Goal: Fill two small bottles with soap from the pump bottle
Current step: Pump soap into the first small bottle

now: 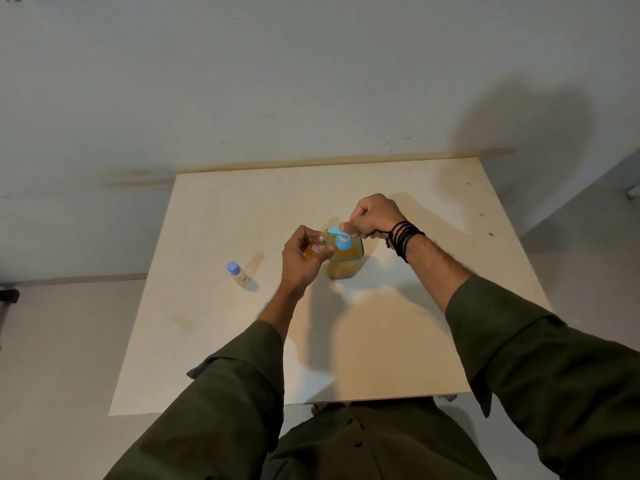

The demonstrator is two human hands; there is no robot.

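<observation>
Currently, from the head view, I log: pump bottle (344,261) of amber soap, upright at centre frame on the pale table (415,323). Right hand (372,214), fingers clenched, one fingertip pressing the blue pump head (341,233). Left hand (299,258) grasping a small open bottle (316,249), tilted, its mouth at the spout. Second small bottle (239,273), blue-capped, standing left of centre, well apart. Black cord (403,237) wrapped round the right wrist.
</observation>
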